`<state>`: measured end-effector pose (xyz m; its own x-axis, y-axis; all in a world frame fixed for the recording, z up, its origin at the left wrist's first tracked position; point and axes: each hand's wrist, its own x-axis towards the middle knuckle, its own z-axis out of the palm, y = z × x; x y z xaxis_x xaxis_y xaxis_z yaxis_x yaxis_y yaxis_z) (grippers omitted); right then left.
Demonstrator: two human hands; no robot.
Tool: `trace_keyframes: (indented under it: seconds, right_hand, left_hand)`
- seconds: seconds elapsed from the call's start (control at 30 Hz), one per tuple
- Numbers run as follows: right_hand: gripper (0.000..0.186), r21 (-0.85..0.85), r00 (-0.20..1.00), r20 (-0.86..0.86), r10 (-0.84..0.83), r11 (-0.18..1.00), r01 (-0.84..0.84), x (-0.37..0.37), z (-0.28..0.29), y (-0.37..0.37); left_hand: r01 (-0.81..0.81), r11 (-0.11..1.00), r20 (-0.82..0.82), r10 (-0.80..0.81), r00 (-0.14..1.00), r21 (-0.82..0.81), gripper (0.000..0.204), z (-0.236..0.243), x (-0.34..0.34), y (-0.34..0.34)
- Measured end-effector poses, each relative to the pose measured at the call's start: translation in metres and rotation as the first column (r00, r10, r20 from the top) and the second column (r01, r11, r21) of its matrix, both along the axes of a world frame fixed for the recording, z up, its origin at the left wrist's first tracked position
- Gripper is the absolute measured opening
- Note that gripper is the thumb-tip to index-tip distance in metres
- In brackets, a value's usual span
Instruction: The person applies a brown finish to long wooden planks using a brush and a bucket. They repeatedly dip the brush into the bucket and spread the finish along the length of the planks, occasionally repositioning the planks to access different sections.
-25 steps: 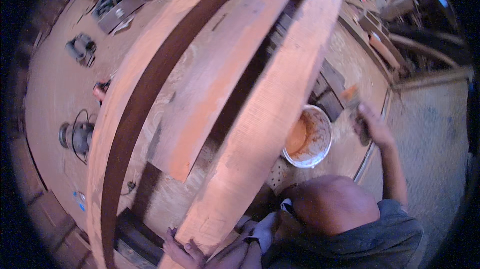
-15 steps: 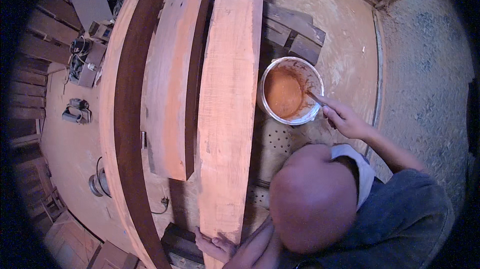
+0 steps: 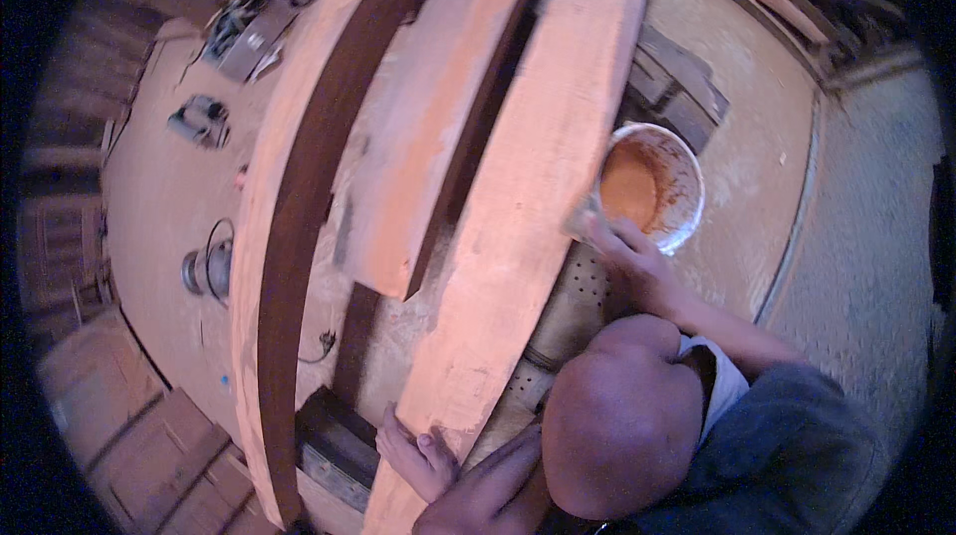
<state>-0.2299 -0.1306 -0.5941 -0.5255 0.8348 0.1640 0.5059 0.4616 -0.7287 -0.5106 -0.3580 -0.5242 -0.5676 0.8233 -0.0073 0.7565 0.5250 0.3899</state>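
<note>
Since the earlier frame, our right hand [image 3: 627,256] has come off the white bucket [image 3: 652,186] of orange paste and now presses a small pad [image 3: 583,221] against the edge of the nearest long plank [image 3: 518,236], fingers closed on it. We see the bucket just beside that hand, on the sawdust-covered bench [image 3: 757,136]. Our left hand [image 3: 423,455] stays at the plank's near end, fingers spread flat on the wood, gripping nothing. A shorter orange board [image 3: 428,136] and a dark curved beam [image 3: 299,236] lie alongside. Power tools [image 3: 204,122] sit well apart on the far left of the bench.
</note>
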Motion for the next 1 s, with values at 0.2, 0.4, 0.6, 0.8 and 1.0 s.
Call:
trace_keyframes:
  seconds: [0.2, 0.4, 0.6, 0.8, 1.0]
  right_hand:
    - [0.052, 0.0, 0.957, 0.289, 0.025, 1.0, -0.026, 0.054, 0.046, 0.001]
    - [0.021, -0.439, 0.909, 0.357, 0.215, 0.898, -0.04, 0.037, 0.14, 0.127]
    - [0.029, -0.374, 0.445, 0.668, 0.596, 0.786, -0.492, -0.025, 0.154, 0.194]
    - [0.022, -0.417, 0.404, 0.574, 0.712, 0.679, -0.604, -0.056, 0.156, 0.139]
    - [0.034, -0.097, 0.891, 0.435, 0.129, 0.991, -0.096, 0.064, 0.14, 0.093]
  left_hand:
    - [-0.01, 1.0, -0.028, 0.009, 1.0, -0.013, 0.069, 0.003, -0.002, -0.004]
    - [-0.027, 0.999, 0.049, 0.028, 0.998, -0.032, 0.07, 0.0, -0.005, -0.008]
    - [-0.066, 0.997, 0.054, 0.069, 0.996, -0.043, 0.07, 0.002, -0.001, -0.004]
    - [-0.062, 0.997, 0.077, 0.065, 0.995, -0.042, 0.065, 0.002, 0.0, 0.002]
    - [-0.034, 0.997, 0.003, 0.035, 0.999, -0.063, 0.064, 0.001, -0.006, -0.007]
